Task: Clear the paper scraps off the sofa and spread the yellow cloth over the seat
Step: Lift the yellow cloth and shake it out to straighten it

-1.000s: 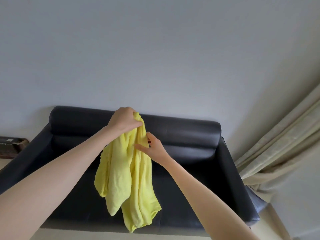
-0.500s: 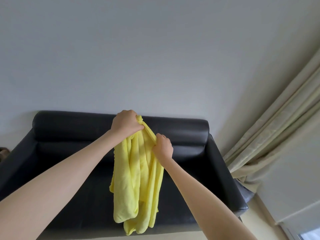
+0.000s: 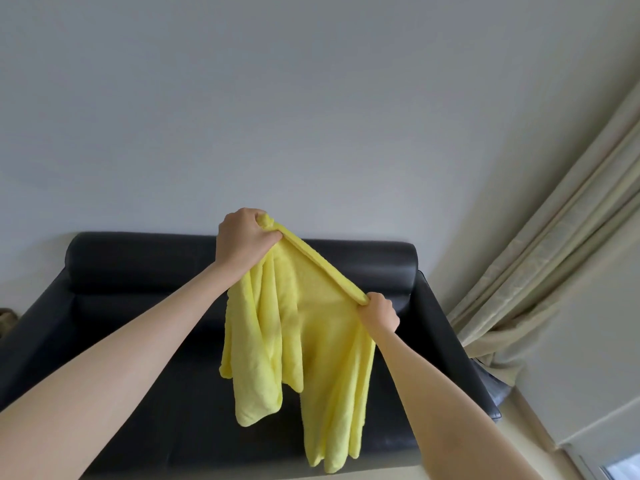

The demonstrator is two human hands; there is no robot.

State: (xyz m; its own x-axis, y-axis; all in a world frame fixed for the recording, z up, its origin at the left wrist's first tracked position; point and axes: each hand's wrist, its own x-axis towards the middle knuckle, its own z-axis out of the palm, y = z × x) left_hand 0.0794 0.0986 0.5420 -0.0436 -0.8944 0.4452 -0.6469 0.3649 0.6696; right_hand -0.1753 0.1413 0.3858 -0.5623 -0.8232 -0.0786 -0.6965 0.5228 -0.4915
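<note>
Both grips are closed on the cloth (image 3: 304,327): the left hand (image 3: 244,239) holds one end of its top edge bunched in a fist, high in front of the sofa (image 3: 138,271) back, and the right hand (image 3: 379,311) pinches the same edge lower and to the right. Half a second ago the hands were close together with the cloth hanging in a narrow bundle; now they have drawn apart and the edge runs taut between them. The rest hangs in folds above the seat, not touching it. No scraps show on the visible seat, so clearing looks done and spreading has begun; the folds need opening further.
</note>
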